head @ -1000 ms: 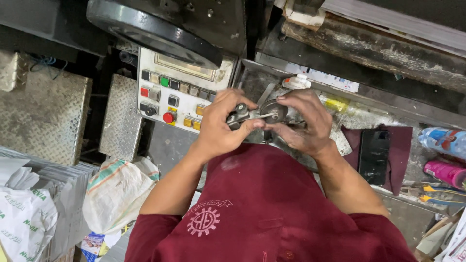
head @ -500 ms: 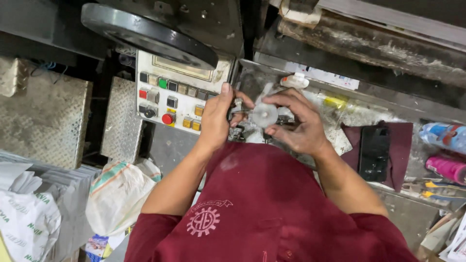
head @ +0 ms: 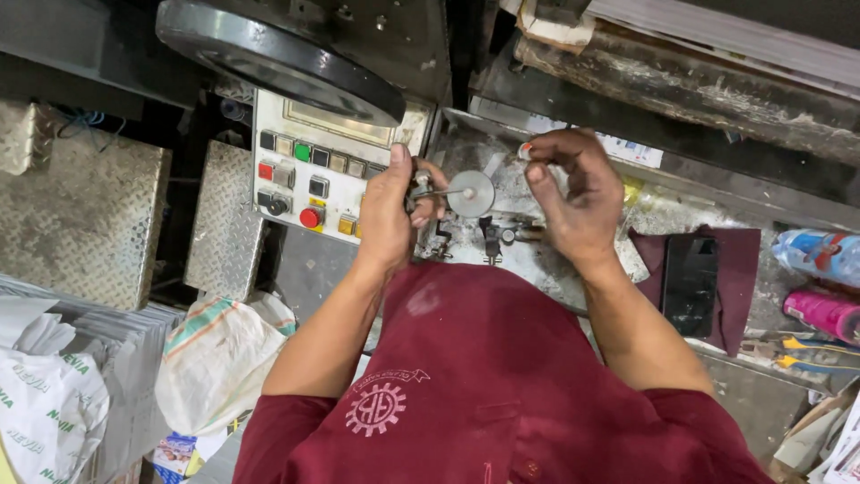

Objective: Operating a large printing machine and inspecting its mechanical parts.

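Note:
My left hand [head: 394, 211] is closed around a small metal part: a thin shaft with a flat round grey disc [head: 470, 194] at its end, held over a dirty metal tray [head: 555, 260]. My right hand [head: 573, 193] hovers to the right of the disc, its fingers curled and its fingertips pinched near a small pale piece that I cannot make out. A dark metal clamp-like fitting [head: 494, 235] lies on the tray just below the disc. My maroon shirt fills the lower middle of the view.
A control panel [head: 309, 179] with red, green and yellow buttons sits left of my left hand, under a large black wheel [head: 278, 58]. A black phone [head: 688, 273] lies on a maroon cloth at right. Pliers [head: 802, 350], bottles [head: 824, 255], white sacks [head: 219, 358] and checker-plate steps [head: 72, 215] surround me.
My hands, first bunched together on the metal parts, have come apart. The left hand now holds the disc on its shaft; the right hand has lifted away to the right.

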